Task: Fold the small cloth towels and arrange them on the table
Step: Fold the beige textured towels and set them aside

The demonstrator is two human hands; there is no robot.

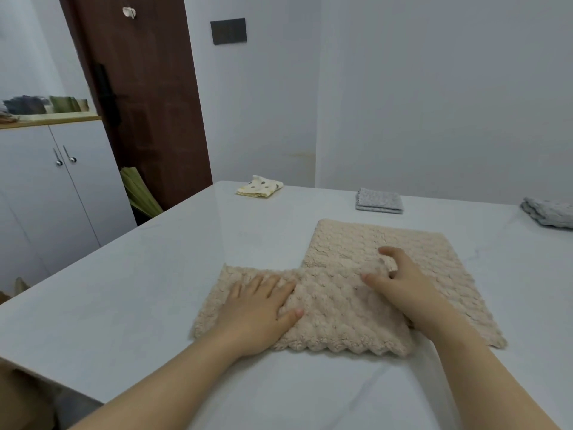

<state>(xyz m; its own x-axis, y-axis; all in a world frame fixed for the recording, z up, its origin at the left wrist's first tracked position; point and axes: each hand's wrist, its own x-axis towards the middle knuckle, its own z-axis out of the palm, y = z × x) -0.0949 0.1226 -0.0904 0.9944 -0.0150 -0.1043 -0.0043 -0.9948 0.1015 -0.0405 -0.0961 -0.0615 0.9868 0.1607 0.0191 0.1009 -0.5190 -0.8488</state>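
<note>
Right now your left hand [263, 301] presses flat on the beige towel [335, 308] at lower center of frame, right hand [400, 283] pinching it just beside, the 2 apart, flap's long axis left-right, unfolded half upper right, nearer your right.

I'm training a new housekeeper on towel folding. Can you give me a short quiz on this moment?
1. True or false: the left hand lies flat on the beige towel.
2. How many other cloths lie at the far side of the table?
3. The right hand is: A) flat on bare table; B) pinching the beige towel; C) raised in the air.
Key: 1 true; 2 three: yellow spotted cloth, grey towel, second grey towel at the right edge; 3 B.
</note>
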